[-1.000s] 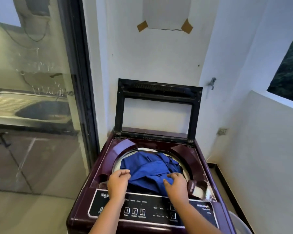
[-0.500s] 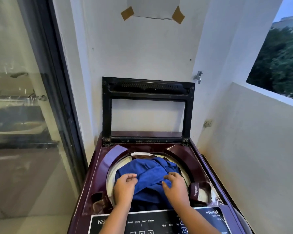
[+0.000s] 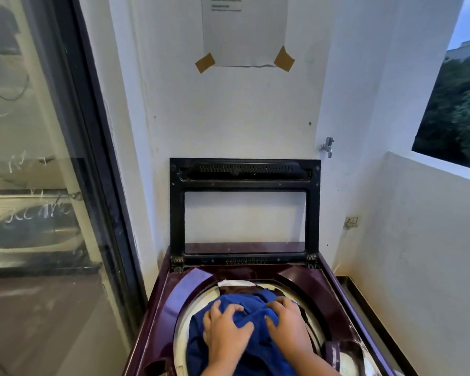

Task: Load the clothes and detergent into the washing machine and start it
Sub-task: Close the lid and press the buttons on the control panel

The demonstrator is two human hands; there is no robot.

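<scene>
Washing machine [image 3: 152, 335], lid [image 3: 244, 169] raised against white wall [image 3: 228, 118], paper [image 3: 244, 31] taped above: blue clothes [image 3: 258, 348] inside are pressed by left hand [image 3: 225, 335] and right hand [image 3: 285, 324], fingers [image 3: 215, 312] spread.

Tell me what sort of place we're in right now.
Probably a home's utility balcony: a top-loading washing machine stands in the corner, a tap juts out beside it, and trees show above a low parapet at right.
</scene>
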